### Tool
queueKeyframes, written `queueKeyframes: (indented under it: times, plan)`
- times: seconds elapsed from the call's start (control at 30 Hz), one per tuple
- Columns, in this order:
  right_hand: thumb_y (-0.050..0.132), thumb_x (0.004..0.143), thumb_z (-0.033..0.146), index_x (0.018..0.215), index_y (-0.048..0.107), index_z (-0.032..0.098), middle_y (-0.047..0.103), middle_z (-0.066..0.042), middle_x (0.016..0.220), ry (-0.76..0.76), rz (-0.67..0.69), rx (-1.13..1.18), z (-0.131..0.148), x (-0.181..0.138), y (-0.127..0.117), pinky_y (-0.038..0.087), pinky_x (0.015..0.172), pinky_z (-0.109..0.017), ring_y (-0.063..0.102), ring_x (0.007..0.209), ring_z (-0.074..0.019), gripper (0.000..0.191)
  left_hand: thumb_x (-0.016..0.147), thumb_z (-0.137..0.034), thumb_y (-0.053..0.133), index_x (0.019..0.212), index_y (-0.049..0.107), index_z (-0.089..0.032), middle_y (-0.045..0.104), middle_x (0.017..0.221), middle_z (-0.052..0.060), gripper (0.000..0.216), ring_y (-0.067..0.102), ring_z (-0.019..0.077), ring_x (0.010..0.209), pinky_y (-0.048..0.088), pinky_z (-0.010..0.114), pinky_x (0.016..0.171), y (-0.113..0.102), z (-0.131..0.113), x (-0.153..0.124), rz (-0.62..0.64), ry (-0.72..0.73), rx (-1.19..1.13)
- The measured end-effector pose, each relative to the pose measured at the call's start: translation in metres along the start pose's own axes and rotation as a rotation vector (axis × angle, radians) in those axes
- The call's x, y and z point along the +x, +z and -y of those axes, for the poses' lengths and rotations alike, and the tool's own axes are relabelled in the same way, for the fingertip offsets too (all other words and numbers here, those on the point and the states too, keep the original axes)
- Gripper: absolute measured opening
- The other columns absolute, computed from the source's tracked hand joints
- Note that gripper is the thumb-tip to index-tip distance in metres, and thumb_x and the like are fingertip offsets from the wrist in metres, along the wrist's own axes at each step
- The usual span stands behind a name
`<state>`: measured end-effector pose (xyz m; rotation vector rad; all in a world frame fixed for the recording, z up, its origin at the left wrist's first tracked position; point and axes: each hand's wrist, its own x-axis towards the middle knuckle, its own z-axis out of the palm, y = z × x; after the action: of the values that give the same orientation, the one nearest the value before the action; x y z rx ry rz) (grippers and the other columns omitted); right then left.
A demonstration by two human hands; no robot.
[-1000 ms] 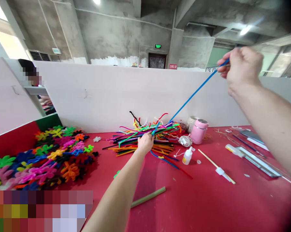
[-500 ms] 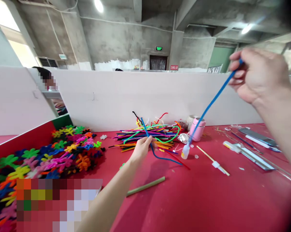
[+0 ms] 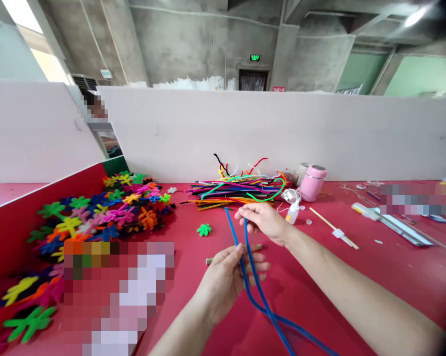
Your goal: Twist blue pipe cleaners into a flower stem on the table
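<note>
My left hand (image 3: 226,277) holds a blue pipe cleaner (image 3: 246,287) under its thumb, the upper end sticking out above. Its other fingers reach out behind both stems. My right hand (image 3: 262,222) pinches a second blue pipe cleaner (image 3: 253,264) near its top end. The two stems run side by side past my left hand and cross below it, and their far ends hang toward the lower edge of the view. Behind my left hand lies a green stick (image 3: 210,261), mostly covered. A green fuzzy flower (image 3: 204,230) rests just beyond.
A heap of colourful fuzzy flowers (image 3: 111,215) fills the left side. Loose pipe cleaners (image 3: 237,190) are piled at the back, beside a pink flask (image 3: 313,184) and a small glue bottle (image 3: 293,213). A thin wooden stick (image 3: 324,220) and a long tool (image 3: 404,227) lie to the right.
My right hand has come down and left from high up, bringing its pipe cleaner beside the other one. My left hand has moved lower. The camera view has tilted down.
</note>
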<state>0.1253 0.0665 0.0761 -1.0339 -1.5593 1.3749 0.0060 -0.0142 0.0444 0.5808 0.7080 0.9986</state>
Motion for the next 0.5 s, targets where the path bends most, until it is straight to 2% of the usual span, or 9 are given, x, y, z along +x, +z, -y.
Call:
queueKeyframes:
  times: [0.13,0.27,0.37,0.5]
  plan:
    - [0.053,0.075,0.028,0.074,0.064,0.015,0.060,0.000,0.066,0.031,0.000,0.035,-0.022,0.007,-0.001,0.035,0.039,-0.013,0.049,0.041,-0.0023,0.017,0.082,-0.026,0.043,0.091,0.058,-0.008,0.065,0.072,0.010,0.025,0.063,0.0189,0.059,0.046,0.031,0.061,-0.013,0.012,0.007,0.079,-0.028,-0.028]
    - [0.054,0.074,0.031,0.076,0.065,0.015,0.063,-0.001,0.068,0.034,-0.020,0.072,-0.037,0.011,0.004,0.033,0.038,-0.014,0.048,0.041,-0.0031,0.019,0.083,-0.025,0.039,0.088,0.058,-0.008,0.061,0.062,0.005,0.025,0.059,0.0149,0.045,0.044,0.029,0.052,-0.020,0.023,0.012,0.152,-0.071,-0.026]
    - [0.052,0.075,0.032,0.079,0.064,0.015,0.065,-0.003,0.073,0.035,-0.019,0.118,-0.045,0.009,0.009,0.032,0.039,-0.015,0.046,0.041,-0.0029,0.021,0.084,-0.025,0.038,0.083,0.058,-0.009,0.060,0.060,0.004,0.025,0.056,0.0132,0.042,0.044,0.030,0.053,-0.023,0.027,0.013,0.170,-0.097,-0.029]
    - [0.049,0.077,0.034,0.086,0.063,0.016,0.067,-0.004,0.078,0.064,0.046,0.184,-0.054,0.003,0.010,0.030,0.039,-0.014,0.041,0.042,-0.0023,0.025,0.083,-0.024,0.039,0.081,0.058,-0.009,0.062,0.063,0.006,0.024,0.059,0.0155,0.048,0.044,0.034,0.059,-0.026,0.026,0.014,0.123,-0.105,-0.028]
